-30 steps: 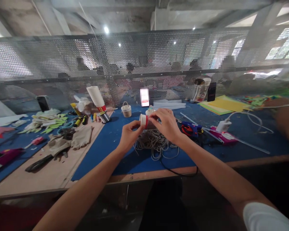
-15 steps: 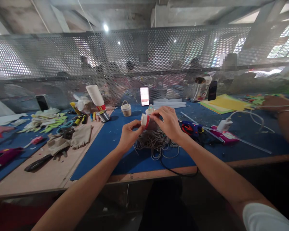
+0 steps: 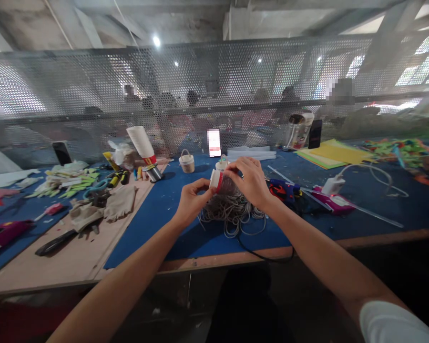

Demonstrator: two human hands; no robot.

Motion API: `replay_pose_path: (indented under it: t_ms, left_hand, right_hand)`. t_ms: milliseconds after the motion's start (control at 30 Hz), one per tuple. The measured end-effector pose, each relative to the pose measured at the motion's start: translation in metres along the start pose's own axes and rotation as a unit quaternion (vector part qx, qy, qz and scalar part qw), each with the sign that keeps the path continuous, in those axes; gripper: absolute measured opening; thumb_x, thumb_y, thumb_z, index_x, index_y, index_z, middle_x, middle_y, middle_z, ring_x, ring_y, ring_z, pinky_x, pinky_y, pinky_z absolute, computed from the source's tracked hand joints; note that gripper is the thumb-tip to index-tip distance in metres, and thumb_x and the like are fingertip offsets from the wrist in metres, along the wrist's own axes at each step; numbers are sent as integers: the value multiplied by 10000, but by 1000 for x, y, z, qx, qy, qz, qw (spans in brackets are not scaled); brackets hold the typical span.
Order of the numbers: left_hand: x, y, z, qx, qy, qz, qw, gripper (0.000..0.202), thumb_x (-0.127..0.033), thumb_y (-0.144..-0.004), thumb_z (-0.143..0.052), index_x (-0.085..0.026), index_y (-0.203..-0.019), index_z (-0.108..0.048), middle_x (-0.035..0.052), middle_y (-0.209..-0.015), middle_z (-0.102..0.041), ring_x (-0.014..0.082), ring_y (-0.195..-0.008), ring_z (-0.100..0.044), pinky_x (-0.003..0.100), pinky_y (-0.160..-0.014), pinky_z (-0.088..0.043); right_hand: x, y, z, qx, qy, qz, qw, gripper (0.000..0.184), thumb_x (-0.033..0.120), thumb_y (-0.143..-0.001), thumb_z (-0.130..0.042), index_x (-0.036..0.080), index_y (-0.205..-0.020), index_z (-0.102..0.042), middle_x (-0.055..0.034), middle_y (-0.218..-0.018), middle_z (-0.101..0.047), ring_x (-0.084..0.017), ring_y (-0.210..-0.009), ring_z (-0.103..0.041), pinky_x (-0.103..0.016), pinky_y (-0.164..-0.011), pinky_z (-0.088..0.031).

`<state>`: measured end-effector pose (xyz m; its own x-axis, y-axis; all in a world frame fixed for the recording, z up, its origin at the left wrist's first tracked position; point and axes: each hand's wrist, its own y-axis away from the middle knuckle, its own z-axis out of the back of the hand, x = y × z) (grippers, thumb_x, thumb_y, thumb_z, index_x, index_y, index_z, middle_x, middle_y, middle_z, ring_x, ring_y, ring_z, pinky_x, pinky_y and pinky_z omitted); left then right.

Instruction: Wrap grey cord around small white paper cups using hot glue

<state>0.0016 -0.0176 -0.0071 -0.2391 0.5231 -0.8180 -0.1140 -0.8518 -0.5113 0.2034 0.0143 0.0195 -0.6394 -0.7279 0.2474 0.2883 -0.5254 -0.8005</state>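
Above the blue mat my left hand pinches a small white paper cup with a red band, tilted on its side. My right hand is closed at the cup's red end, thumb and fingertips together; what they pinch, perhaps the cup's edge or a strand, is too small to make out. Under both hands lies a tangled heap of grey cord. Just behind the cup stands another small white container, partly hidden. A little cord-wrapped basket with a handle stands farther left.
Stacked paper cups lean on a metal can at left, near gloves and pliers. On the right are a blue glue gun, a pink device with a white plug, and yellow paper sheets. A phone stands at the back.
The paper cup has turned slightly in my left hand, showing more of its side. At the right edge, another person's arm has pulled back, uncovering coloured scraps. My right hand has barely moved.
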Motion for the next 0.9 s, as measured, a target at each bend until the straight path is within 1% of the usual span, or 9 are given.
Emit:
replay_pose_path:
  t_ms: [400, 700, 900]
  left_hand:
    - [-4, 0, 0, 3, 7, 11, 1000, 163, -321, -816, -688, -162, -817, -722, 25, -788, -688, 151, -718, -588, 259, -699, -456]
    - [-4, 0, 0, 7, 13, 10, 1000, 156, -314, -820, -694, -161, -816, -724, 22, -781, -689, 148, -717, -592, 257, -707, -465]
    - [-9, 0, -1, 9, 15, 12, 1000, 162, -320, -812, -701, -160, -795, -720, 19, -759, -676, 148, -707, -583, 258, -696, -457]
  right_hand:
    - [-4, 0, 0, -6, -3, 1, 1000, 53, 280, -966, -579, 273, -935, -621, -2, -957, -710, -209, -996, -632, -403, -1016, -343]
    - [-6, 0, 0, -3, 5, 7, 1000, 73, 297, -977, -571, 268, -930, -619, -3, -989, -714, -206, -994, -634, -402, -1009, -345]
    - [-7, 0, 1, 10, 7, 6, 1000, 95, 289, -985, -555, 266, -920, -622, -3, -999, -716, -207, -994, -633, -403, -995, -347]
